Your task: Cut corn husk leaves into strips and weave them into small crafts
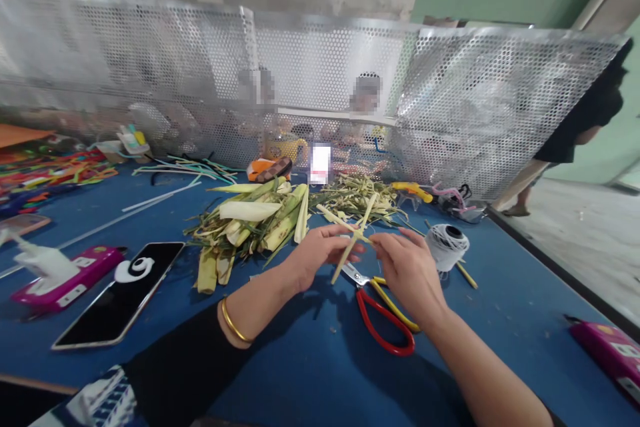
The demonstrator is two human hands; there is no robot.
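Between my two hands a small cross of pale plant strips (359, 235) is held above the blue table. My left hand (325, 250) pinches it from the left, thumb and fingers closed on it. From the right, my right hand (404, 260) grips the cross near its centre with thumb and forefinger. Scissors (385, 320) with one red and one yellow handle lie below, partly under my right hand. A spool of white string (447, 247) stands just right of that hand. Left of my left hand lies a heap of pale green husks (250, 220).
Trimmed plant scraps (357, 197) are piled behind my hands, with a yellow-handled tool (413, 191) beside them. A black phone (123, 293) and purple power strip (70, 280) lie at left. A perforated metal divider (320, 60) borders the table's back; people sit beyond it.
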